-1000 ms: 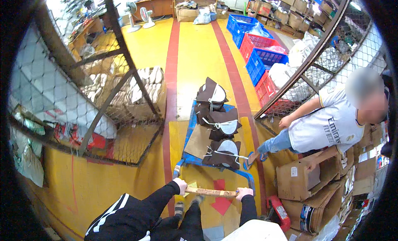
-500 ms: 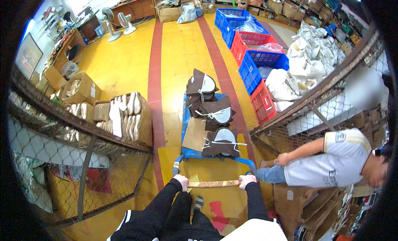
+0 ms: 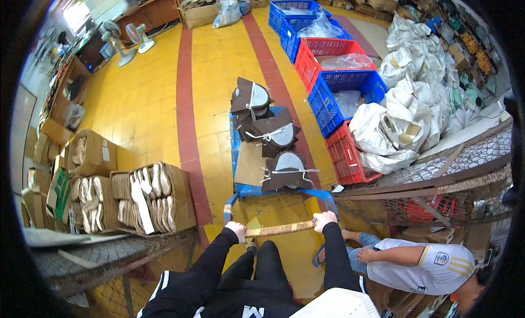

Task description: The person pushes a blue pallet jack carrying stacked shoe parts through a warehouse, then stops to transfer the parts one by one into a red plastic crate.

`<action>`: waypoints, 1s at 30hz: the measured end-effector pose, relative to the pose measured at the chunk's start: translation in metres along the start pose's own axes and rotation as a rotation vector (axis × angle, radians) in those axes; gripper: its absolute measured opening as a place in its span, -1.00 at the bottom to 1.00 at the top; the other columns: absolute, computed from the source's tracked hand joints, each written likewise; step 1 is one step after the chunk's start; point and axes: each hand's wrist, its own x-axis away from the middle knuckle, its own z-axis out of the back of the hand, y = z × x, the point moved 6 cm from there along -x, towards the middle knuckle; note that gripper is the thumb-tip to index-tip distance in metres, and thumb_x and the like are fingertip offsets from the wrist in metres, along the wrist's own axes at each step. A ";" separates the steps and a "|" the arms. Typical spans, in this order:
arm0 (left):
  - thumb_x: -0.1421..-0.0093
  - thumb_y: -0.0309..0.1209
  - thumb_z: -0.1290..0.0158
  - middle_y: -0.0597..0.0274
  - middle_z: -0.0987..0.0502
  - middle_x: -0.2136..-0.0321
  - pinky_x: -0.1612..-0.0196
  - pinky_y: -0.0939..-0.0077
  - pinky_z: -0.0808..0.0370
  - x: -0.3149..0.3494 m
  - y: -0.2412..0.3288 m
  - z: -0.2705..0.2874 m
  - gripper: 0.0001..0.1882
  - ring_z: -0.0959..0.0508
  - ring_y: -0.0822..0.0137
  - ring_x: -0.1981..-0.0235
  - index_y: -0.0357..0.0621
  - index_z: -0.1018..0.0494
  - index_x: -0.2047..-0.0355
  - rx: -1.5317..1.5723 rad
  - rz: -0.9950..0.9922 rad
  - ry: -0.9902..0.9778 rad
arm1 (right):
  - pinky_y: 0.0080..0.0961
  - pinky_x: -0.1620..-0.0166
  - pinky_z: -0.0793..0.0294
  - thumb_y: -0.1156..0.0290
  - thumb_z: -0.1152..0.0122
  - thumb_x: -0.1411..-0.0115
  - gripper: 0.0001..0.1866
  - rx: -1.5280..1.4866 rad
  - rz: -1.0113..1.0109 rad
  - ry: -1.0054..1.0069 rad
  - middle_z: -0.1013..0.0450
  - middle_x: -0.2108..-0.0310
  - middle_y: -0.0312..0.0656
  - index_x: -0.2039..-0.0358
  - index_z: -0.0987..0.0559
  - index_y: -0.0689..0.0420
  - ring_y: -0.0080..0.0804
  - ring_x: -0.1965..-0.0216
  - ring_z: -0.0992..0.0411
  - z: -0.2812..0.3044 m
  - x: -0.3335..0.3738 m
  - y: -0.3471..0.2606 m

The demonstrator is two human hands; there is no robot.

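Observation:
Both of my hands grip the taped crossbar of a blue push cart (image 3: 235,154). My left hand (image 3: 236,231) is closed around the left end of the handle bar (image 3: 279,229), and my right hand (image 3: 325,220) wraps its right end. On the cart bed lie three tied bundles of dark brown cut pieces, each with a light grey rounded piece on top and white string round it: a far bundle (image 3: 250,96), a middle bundle (image 3: 272,133) and a near bundle (image 3: 289,172). Beside them lies a flat cardboard sheet (image 3: 249,164).
Cardboard boxes of shoe-shaped pieces (image 3: 183,200) stand at left. Blue and red plastic crates (image 3: 326,102) line the right, beside white sacks (image 3: 399,121). Wire-mesh barriers (image 3: 421,200) flank the cart. A person in a white shirt (image 3: 421,266) is close at right. Fans (image 3: 117,44) stand far left.
I have moved forward with the cart, between the mesh barriers. The boxes and crates appear nearer. Both hands keep hold of the bar. The person at right now appears lower in view.

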 end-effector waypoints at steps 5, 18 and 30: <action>0.22 -0.24 -0.02 0.05 -0.55 0.59 0.36 0.28 -0.51 -0.062 -0.055 0.072 -0.78 -0.58 0.10 0.49 -0.08 -0.55 0.61 -0.013 -0.005 -0.018 | -0.25 0.22 -0.44 0.23 -0.13 0.20 -0.71 -0.032 0.002 -0.022 -0.52 0.47 -0.08 0.36 -0.54 -0.08 -0.13 0.32 -0.50 0.068 -0.087 0.007; 0.26 -0.18 -0.06 0.11 -0.55 0.63 0.38 0.27 -0.52 -0.230 -0.209 0.248 -0.77 -0.58 0.15 0.53 -0.02 -0.56 0.63 -0.134 0.019 0.013 | -0.25 0.11 -0.36 0.23 -0.17 0.19 -0.68 -0.099 -0.136 0.093 -0.52 0.39 -0.05 0.34 -0.51 0.00 -0.15 0.26 -0.49 0.230 -0.305 0.015; 0.12 -0.02 -0.07 0.26 -0.57 0.25 -0.15 0.01 -0.06 -0.341 -0.391 0.355 -0.47 -0.48 0.27 0.07 0.30 -0.45 0.06 0.306 0.194 0.002 | -0.29 0.21 -0.38 0.24 -0.20 0.15 -0.69 -0.217 -0.119 0.070 -0.51 0.39 -0.07 0.33 -0.47 -0.02 -0.18 0.29 -0.50 0.330 -0.476 -0.052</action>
